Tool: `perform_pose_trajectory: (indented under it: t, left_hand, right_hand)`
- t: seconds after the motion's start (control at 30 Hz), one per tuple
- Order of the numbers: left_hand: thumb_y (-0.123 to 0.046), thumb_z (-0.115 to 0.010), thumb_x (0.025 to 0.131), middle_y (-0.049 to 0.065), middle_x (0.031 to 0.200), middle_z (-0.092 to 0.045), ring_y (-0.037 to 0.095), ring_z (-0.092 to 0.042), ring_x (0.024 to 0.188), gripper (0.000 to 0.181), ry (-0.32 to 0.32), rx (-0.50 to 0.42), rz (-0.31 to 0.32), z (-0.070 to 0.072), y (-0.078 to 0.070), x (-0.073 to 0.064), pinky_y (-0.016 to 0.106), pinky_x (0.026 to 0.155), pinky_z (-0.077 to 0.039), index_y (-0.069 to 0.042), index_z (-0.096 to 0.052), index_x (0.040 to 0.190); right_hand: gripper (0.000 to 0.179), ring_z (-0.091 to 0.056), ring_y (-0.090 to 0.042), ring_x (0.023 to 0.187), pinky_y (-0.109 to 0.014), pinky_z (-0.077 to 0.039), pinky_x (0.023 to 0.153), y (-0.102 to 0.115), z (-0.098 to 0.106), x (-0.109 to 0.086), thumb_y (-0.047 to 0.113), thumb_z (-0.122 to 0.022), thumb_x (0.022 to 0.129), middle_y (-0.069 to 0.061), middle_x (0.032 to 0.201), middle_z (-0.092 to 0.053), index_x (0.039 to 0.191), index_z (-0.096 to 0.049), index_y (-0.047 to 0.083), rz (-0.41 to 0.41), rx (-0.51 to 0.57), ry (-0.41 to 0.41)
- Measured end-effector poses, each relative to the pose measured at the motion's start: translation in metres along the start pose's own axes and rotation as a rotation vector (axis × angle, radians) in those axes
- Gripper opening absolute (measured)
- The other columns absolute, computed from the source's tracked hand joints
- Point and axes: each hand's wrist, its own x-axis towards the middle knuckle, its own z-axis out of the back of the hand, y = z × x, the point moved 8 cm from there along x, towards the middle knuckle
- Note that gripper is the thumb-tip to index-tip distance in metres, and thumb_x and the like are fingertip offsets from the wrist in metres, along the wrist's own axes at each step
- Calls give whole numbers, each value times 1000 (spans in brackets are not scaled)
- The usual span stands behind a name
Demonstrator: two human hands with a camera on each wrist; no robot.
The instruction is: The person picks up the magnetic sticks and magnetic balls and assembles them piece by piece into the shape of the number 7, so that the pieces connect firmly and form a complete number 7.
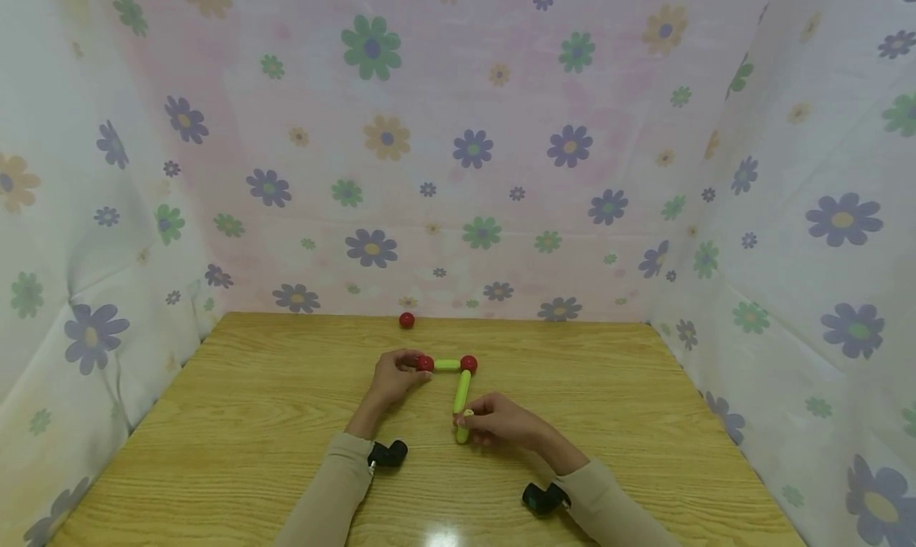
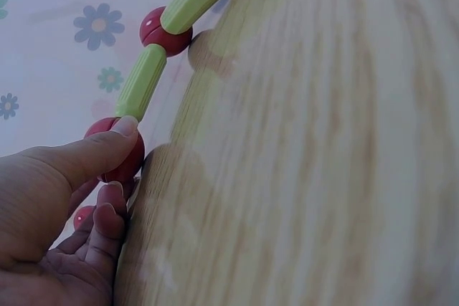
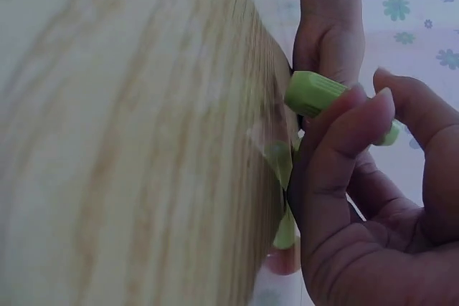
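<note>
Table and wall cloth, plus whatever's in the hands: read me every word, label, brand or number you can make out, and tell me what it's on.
No readable text in any view.
Red balls and the green stick in the right hand: no lettering visible.
Wall cloth: printed flowers only.
Table: wood grain only.
Black wrist devices: too small to tell whether they carry any marking.

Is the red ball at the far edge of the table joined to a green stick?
No, in the head view that red ball lies by itself, apart from the nearest green stick.
</note>
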Motion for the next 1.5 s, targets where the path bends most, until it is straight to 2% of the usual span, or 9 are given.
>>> perform_pose_trajectory:
  t: [0.3,0.6,0.8,0.9,1.03,1.1,1.27,1.5]
  left_hand:
    - [-3,-85,83,15,103,-74,16,-63,85,32,-6,5,-7,0,-1,-1,29,77,-50,1,-74,112]
    - [-2,-85,83,17,105,-75,16,-64,87,33,-4,19,-8,0,-1,0,27,77,-51,2,-74,114]
    - [-3,-85,83,18,106,-74,17,-64,87,34,-5,29,-17,0,-1,0,26,76,-50,3,-73,114]
    - [-3,-85,84,17,105,-74,16,-63,86,33,-2,19,-8,-1,-2,-1,27,76,-50,2,-74,114]
    - [-3,-85,84,16,105,-74,16,-63,85,32,-3,7,6,0,-1,-1,28,77,-50,0,-74,114]
    - [-3,-85,84,16,105,-74,16,-63,85,32,-2,8,7,-1,0,0,29,77,-51,0,-75,114]
    - [-4,-85,85,16,105,-74,17,-64,86,31,-2,22,2,0,1,1,29,77,-50,0,-75,114]
    - [-5,-85,85,16,104,-74,17,-64,85,31,7,14,1,-1,1,1,28,77,-51,0,-74,114]
  right_hand:
    - [28,-60,-7,76,-22,-51,66,-2,-1,2,17,-68,101,-2,104,-77,123,-73,-1,-4,47,26]
    - [35,-70,-12,98,-27,-59,78,3,-6,1,20,-63,105,-14,123,-73,128,-69,-5,26,105,50]
    - [38,-71,-12,93,-27,-60,78,6,-13,2,21,-59,107,-16,127,-70,130,-66,-9,49,129,99]
    - [38,-71,-12,86,-25,-60,75,6,-15,1,22,-57,108,-12,118,-74,127,-67,-10,47,124,117]
    - [36,-73,-11,77,-23,-58,67,2,-17,1,25,-58,108,-4,91,-77,119,-70,-7,-2,107,119]
    - [35,-73,-11,73,-21,-56,63,-1,-16,1,26,-59,107,-2,82,-76,115,-73,-5,-34,96,102]
    - [35,-73,-10,73,-20,-55,61,-4,-15,0,28,-57,108,-2,86,-77,115,-74,-3,-87,100,66]
    - [32,-74,-11,82,-20,-58,69,-6,-15,0,18,-56,107,-7,98,-78,126,-67,-6,-103,174,101]
